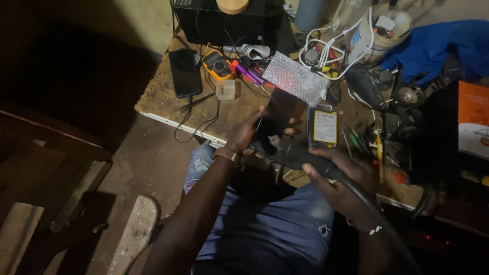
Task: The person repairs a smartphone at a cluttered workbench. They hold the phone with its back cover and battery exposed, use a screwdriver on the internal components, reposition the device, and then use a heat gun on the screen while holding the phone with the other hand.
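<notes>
Both arms are bare from the upper arm down to the hands, with no sleeves showing. The left hand [248, 133] has a thin light band [225, 153] around its wrist, pale tan with a narrow darker edge. The right hand [340, 179] has a dark band [375, 230] at its wrist with a few small white marks on it; its exact make is hard to tell in the dim light. The legs are covered by blue denim jeans [275, 224], faded paler at the left knee, with a small frayed, whitish worn spot on the right thigh. The fingers are bare, without rings or gloves
</notes>
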